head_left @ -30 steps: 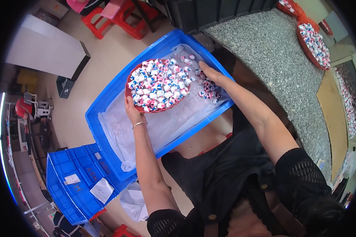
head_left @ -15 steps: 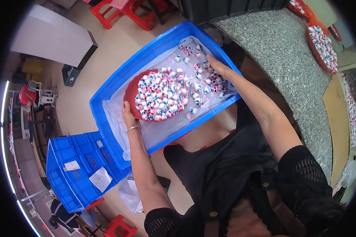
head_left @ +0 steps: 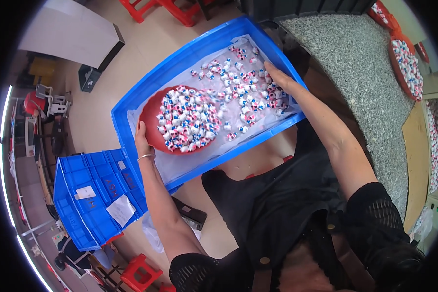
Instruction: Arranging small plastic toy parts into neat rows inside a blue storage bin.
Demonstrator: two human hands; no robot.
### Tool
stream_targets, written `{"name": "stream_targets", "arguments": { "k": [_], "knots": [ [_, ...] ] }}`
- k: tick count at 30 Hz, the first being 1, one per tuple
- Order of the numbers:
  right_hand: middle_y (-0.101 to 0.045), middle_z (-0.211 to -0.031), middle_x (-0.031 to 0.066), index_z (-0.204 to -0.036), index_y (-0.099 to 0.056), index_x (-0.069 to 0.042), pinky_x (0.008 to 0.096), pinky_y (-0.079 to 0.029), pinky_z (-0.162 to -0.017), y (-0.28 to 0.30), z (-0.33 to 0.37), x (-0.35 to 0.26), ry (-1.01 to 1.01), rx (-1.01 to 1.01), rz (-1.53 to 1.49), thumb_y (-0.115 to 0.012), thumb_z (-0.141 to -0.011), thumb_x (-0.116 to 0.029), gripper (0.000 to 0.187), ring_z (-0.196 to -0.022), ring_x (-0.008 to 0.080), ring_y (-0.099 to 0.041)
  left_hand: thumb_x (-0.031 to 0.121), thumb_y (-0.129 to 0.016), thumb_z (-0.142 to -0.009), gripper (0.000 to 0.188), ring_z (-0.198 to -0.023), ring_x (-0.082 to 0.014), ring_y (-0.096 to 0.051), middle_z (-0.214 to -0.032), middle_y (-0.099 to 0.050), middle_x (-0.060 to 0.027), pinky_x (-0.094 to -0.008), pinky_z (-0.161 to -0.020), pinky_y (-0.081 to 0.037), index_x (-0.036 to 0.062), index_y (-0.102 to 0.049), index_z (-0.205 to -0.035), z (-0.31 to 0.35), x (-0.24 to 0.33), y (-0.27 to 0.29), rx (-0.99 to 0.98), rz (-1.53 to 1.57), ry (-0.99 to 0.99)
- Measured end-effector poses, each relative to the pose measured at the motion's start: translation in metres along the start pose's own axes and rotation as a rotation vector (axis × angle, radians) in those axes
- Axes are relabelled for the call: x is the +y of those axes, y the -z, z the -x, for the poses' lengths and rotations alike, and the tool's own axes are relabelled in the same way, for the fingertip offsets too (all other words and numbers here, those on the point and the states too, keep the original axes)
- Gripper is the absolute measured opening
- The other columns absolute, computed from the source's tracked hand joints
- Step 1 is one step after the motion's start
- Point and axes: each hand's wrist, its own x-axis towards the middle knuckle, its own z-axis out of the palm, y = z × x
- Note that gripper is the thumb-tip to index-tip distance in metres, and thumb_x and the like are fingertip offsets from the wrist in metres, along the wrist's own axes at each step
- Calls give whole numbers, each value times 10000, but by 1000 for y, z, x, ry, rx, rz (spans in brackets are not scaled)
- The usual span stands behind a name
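The red bowl, viewed from above, lies in the 8 o'clock half of a blue bin, whose long axis runs from 8 to 2 o'clock. Small white, pink and blue pieces fill the bowl; its bare inner wall shows at 9 o'clock. Loose pieces lie scattered over a white sheet between the bowl and the bin's 2 o'clock end. Left hand: closed on the bowl's rim at 8 o'clock, thumb uppermost. Right hand: fingers stretched along the bin's inner wall at 2 o'clock, beside the loose pieces; whether it grips the wall cannot be told from this angle. Surroundings: speckled stone desk, 2 o'clock; blue crates, 8 o'clock; red stool, 7 o'clock.
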Motion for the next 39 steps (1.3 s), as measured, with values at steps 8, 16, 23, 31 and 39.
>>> {"name": "stream_targets", "arguments": {
  "k": [8, 16, 23, 31, 39],
  "knots": [
    [-130, -1590, 82, -1519, -158, -79, 367, -87, -1177, -4, 6, -9, -85, 8, -67, -303, -955, -633, 804, -1462, 221, -106, 294, -504, -985, 454, -1132, -235, -589, -1297, -568, -114, -342, -935, -491, 36, -466, -1357, -1, 1, 15, 175, 12, -36],
    [-167, -1578, 105, -1508, -191, -46, 346, -96, -1177, -5, 5, -3, -14, 13, -43, -324, -949, -633, 821, -1459, 233, -126, 310, -477, -995, 452, -1074, -218, -614, -1269, -581, -110, -333, -872, -526, 69, -453, -1377, -19, 13, 32, 254, -27, -149],
    [-186, -1572, 119, -1512, -199, -72, 375, -138, -1165, -9, 16, -19, -104, 28, -56, -385, -900, -689, 889, -1448, 257, -169, 329, -506, -979, 468, -1126, -218, -581, -1284, -576, -107, -333, -953, -473, 44, -491, -1351, 3, 45, 76, 25, -197, 65],
    [-216, -1558, 133, -1502, -225, -52, 349, -136, -1169, -8, 12, -14, -43, 44, -30, -401, -899, -684, 892, -1440, 258, -196, 302, -466, -995, 438, -1103, -212, -593, -1271, -588, -101, -322, -926, -484, 54, -501, -1354, -5, 44, 98, 198, -282, -51],
    [-207, -1561, 132, -1502, -213, -33, 344, -131, -1171, -3, 5, -3, -50, 30, -37, -396, -917, -658, 875, -1441, 247, -189, 292, -463, -994, 445, -1068, -210, -610, -1255, -598, -105, -316, -889, -504, 43, -493, -1361, -23, 51, 102, 408, -213, -225]
  ]
}}
